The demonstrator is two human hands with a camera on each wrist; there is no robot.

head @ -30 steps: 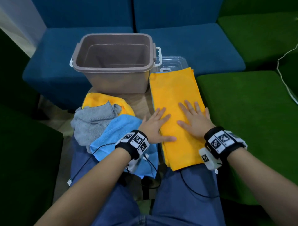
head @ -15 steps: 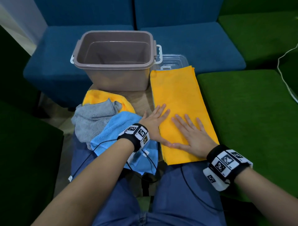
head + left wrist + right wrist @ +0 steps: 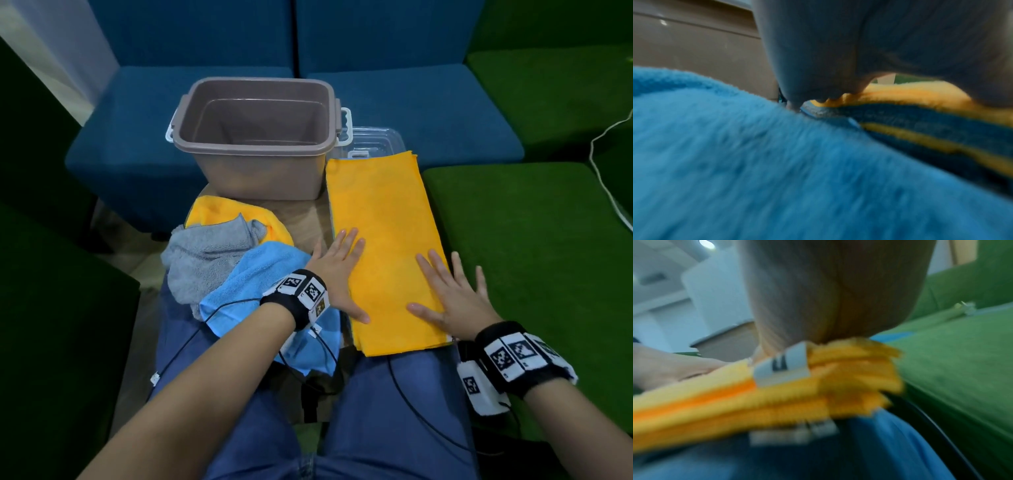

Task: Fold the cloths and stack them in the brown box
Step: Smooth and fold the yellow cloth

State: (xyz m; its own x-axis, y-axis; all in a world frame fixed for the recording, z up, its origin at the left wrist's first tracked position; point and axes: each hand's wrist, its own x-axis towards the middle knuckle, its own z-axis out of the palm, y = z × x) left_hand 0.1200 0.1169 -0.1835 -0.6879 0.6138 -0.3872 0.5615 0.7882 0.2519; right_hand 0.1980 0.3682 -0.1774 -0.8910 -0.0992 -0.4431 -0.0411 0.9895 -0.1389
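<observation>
Head view: both hands, left [image 3: 337,270] and right [image 3: 452,296], flat on the orange cloth [image 3: 380,219] (label unreadable).

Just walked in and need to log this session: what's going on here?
A seated person is folding cloths on their lap and a small table. Both the left hand and the right hand lie flat, fingers straight, pressing on a long folded orange cloth. A loose pile of grey, blue and orange cloths waits at their left. The brown box beyond has nothing in it yet.
</observation>
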